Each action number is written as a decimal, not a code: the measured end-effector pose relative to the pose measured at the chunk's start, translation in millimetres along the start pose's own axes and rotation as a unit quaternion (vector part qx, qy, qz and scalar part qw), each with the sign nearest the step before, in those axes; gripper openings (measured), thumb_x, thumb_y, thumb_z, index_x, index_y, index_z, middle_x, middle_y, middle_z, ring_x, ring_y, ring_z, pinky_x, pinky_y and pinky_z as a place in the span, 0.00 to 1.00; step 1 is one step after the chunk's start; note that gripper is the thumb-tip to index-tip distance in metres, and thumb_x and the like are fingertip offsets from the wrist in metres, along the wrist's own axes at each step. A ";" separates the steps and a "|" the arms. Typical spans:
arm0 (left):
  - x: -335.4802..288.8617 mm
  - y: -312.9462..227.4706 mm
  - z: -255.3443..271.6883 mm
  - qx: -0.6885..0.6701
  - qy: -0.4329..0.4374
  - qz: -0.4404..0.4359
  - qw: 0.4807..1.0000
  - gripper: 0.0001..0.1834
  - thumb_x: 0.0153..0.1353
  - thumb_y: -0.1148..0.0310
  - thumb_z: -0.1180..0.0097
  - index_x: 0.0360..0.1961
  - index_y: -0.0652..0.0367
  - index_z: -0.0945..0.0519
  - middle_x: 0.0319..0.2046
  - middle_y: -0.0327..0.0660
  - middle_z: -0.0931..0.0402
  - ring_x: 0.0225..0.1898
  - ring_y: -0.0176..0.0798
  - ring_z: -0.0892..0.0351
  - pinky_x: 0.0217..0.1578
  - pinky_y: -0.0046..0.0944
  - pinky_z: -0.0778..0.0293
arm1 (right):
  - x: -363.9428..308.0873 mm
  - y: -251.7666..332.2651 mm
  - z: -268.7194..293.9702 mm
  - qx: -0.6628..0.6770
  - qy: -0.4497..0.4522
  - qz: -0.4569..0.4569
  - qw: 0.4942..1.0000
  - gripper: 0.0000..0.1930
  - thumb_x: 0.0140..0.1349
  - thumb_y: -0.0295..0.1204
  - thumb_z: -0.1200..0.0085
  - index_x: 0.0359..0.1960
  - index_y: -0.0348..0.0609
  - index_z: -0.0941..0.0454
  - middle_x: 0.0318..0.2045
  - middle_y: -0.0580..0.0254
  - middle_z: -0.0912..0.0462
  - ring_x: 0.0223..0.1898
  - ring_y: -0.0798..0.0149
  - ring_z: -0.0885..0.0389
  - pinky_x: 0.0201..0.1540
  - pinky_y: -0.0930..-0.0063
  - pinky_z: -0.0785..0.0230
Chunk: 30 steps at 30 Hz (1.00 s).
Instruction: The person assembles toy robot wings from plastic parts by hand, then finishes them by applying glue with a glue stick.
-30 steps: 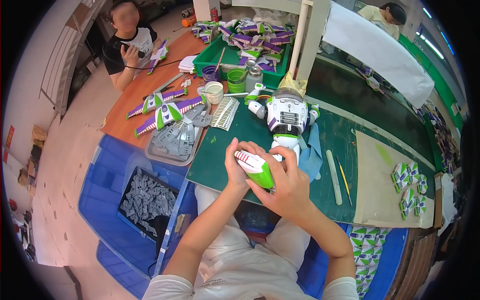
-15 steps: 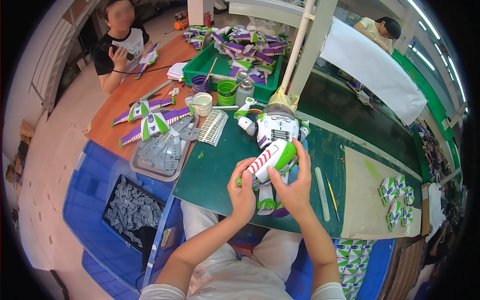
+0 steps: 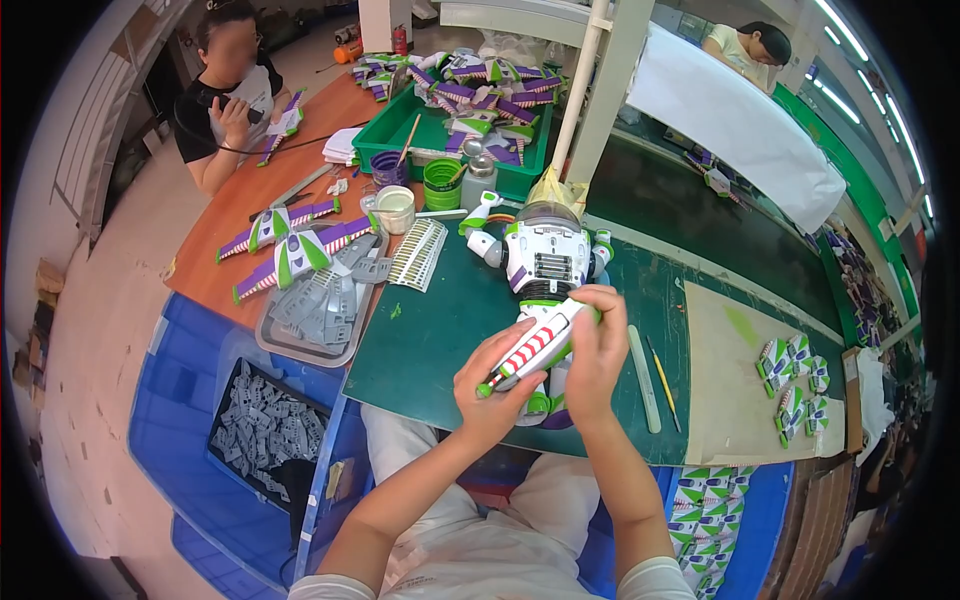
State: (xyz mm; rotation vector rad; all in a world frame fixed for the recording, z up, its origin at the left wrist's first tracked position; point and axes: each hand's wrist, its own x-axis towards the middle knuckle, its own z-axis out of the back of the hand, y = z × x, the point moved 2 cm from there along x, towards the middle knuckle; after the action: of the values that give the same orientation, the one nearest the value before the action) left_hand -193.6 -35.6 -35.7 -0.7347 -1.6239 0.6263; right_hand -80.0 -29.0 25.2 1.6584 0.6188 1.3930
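Between my two hands is a white and green toy wing pack [image 3: 538, 347], its edge with red chevron stripes turned up. My left hand [image 3: 490, 388] grips its lower left end, and my right hand [image 3: 597, 352] is wrapped round its upper right end. Under and beyond it, a white toy space figure [image 3: 548, 248] lies on the green work mat [image 3: 430, 345], with a battery recess showing in its back. The pack and my hands partly hide the figure's legs. To the right of my right hand lie a pale green flat stick [image 3: 644, 378] and a thin yellow-handled tool [image 3: 662, 375].
At left, purple winged toy parts [image 3: 295, 257] lie by a tray of grey parts [image 3: 345, 352]. Paint cups [image 3: 395, 212] stand before a green crate [image 3: 372, 130] heaped with wings. Several finished packs [image 3: 790, 410] rest on cardboard [image 3: 725, 385]. Two people sit farther off.
I have tipped the wing pack so its striped edge faces up and its green face turns away. My right hand has shifted up around its far end. The view has moved slightly.
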 end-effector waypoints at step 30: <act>-6.8 -34.1 43.9 0.087 0.027 -0.029 0.995 0.26 0.42 0.75 0.33 0.45 0.67 0.26 0.42 0.55 0.24 0.44 0.48 0.23 0.46 0.40 0.28 | -18.5 -51.0 136.9 -0.283 -0.082 -0.002 0.955 0.05 0.57 0.27 0.50 0.32 0.37 0.27 0.37 0.55 0.26 0.38 0.58 0.26 0.40 0.70 0.34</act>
State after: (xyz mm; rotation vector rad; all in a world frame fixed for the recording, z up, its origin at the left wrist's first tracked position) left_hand -240.4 -63.3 -22.2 -0.5710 -1.5143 0.6900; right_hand 53.8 -58.5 -28.8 1.2840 0.1029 1.2601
